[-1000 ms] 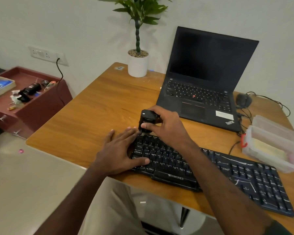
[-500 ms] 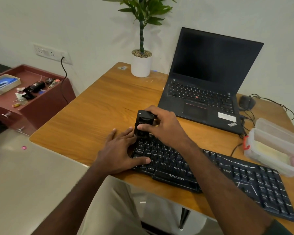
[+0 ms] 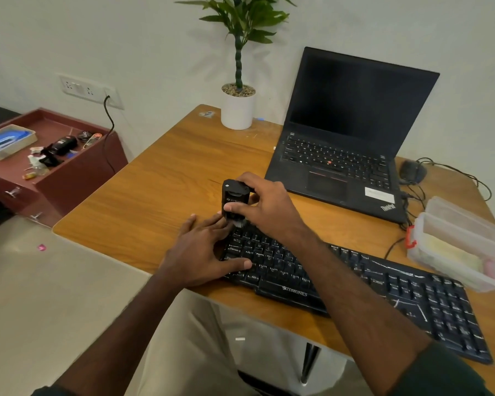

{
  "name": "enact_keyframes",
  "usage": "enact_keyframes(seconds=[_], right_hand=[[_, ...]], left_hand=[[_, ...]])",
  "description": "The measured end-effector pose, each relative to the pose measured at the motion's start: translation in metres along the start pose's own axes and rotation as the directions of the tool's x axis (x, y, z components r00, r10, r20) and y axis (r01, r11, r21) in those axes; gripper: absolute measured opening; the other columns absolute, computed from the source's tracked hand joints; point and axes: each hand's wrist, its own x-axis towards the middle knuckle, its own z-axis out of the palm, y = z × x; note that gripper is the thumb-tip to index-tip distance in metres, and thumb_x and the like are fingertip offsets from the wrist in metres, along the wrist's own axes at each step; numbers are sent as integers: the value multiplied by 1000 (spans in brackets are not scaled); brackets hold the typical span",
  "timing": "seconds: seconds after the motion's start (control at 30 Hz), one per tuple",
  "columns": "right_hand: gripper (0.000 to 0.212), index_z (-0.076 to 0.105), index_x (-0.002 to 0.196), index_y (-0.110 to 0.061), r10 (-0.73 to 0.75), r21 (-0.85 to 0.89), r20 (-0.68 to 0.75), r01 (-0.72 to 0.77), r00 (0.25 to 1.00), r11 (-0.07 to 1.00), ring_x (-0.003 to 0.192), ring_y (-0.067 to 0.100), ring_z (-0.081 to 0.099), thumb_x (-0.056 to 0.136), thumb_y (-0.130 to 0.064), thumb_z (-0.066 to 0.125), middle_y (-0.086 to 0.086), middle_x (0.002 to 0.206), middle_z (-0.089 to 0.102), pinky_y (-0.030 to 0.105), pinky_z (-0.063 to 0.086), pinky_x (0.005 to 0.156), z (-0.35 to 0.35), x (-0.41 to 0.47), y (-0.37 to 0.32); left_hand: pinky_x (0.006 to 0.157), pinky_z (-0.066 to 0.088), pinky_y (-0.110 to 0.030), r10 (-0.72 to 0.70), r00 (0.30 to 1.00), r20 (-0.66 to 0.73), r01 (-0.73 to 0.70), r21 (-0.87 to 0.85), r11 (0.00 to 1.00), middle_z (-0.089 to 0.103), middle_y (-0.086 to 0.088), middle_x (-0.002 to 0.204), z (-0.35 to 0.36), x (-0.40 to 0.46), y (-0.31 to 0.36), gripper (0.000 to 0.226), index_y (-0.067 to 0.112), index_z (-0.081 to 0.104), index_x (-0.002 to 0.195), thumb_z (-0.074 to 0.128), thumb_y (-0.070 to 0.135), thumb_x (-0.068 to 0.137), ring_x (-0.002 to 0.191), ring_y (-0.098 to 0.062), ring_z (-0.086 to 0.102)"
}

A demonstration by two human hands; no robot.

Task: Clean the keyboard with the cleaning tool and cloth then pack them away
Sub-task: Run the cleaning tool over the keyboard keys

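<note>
The right hand (image 3: 272, 208) curls its fingers (image 3: 235, 207) round a small black boxy cleaning tool (image 3: 235, 197), held upright with its pale bristle tuft touching the top-left keys of the black keyboard (image 3: 355, 284). The left hand (image 3: 203, 252) lies flat, fingers straight and spread, on the keyboard's left end, thumb across the lower keys. The keyboard is a long matte plastic slab with white-smeared keys, set slantwise along the front edge of the glossy wood-grain tabletop (image 3: 160, 195). At 12 o'clock of the tool stands a round white plant pot (image 3: 237, 111); at 2 o'clock an open black laptop (image 3: 346, 144); at 3 o'clock a translucent plastic box (image 3: 466, 238). Bare tabletop stretches from the tool toward 10 o'clock, to the rounded corner.
</note>
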Motion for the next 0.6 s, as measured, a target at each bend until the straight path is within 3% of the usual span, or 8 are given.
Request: enact_keyframes(seconds=[0.13, 0.2, 0.33, 0.5, 0.6], right_hand=[[26, 64, 100, -28, 19, 77, -19, -17, 1000, 997, 74, 7, 62, 82, -36, 82, -10, 88, 69, 29, 55, 68, -6, 1, 1], [26, 64, 101, -29, 21, 46, 50, -24, 999, 999, 75, 12, 64, 83, -37, 81, -9, 88, 70, 33, 57, 68, -6, -1, 1], [31, 63, 106, -31, 18, -12, 4, -18, 1000, 1000, 82, 9, 66, 83, -39, 81, -10, 93, 70, 36, 59, 75, -7, 2, 5], [27, 63, 101, -31, 2, 25, 32, -3, 999, 1000, 72, 6, 63, 82, -36, 82, -11, 89, 69, 22, 54, 66, -7, 5, 3], [32, 64, 107, -29, 29, -48, -35, -31, 999, 998, 82, 10, 66, 82, -38, 82, -8, 96, 71, 31, 58, 74, -10, 8, 10]], left_hand=[[123, 0, -43, 9, 1000, 21, -9, 13, 1000, 32, 15, 160, 2, 0, -3, 112, 28, 37, 153, 28, 99, 67, 148, 4, 9], [122, 1, -43, 9, 1000, 9, -9, 1, 1000, 37, 14, 158, 1, 0, -2, 109, 29, 43, 150, 30, 98, 67, 147, 5, 10], [123, 1, -42, -4, 1000, 3, 4, 33, 999, 31, 11, 161, 4, 1, -4, 117, 24, 38, 153, 24, 100, 66, 146, 8, 7], [122, 3, -42, 7, 1000, 5, -7, 3, 1000, 26, 23, 155, 2, 2, -3, 112, 28, 36, 153, 25, 99, 68, 148, 4, 12], [123, 3, -41, -11, 1000, 12, 11, 20, 1000, 28, 16, 160, 4, 2, -6, 115, 28, 36, 154, 24, 101, 66, 149, 6, 11]])
